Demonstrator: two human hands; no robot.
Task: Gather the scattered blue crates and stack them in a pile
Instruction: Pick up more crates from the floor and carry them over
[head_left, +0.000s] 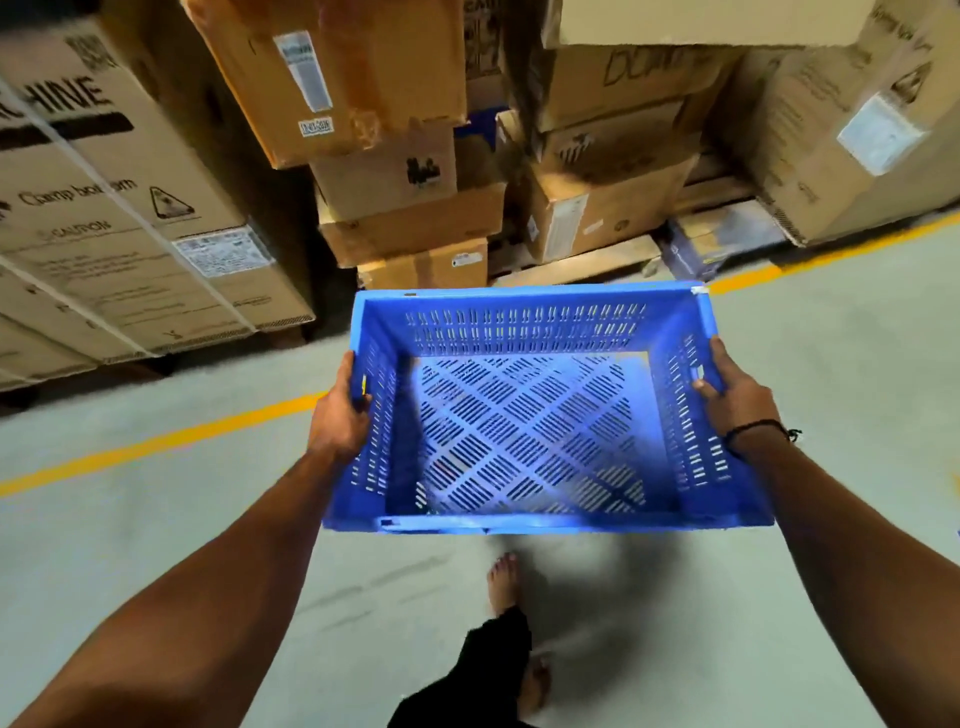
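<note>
Crate (524, 431) between left hand (340, 415) and right hand (735, 397).

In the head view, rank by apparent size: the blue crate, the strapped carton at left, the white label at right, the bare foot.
1-2. blue crate and strapped carton, too close to rank; the crate is nearer, the carton cut off by the frame.
3. white label.
4. bare foot, partly hidden.

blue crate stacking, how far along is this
Done: nothing stacked shows here; no pile is in view. In hand: one empty blue crate, gripped at its side walls by the left hand and right hand, held above the grey floor near the cardboard boxes. Left: set this crate on the pile; other crates, if any, are out of view.
</note>
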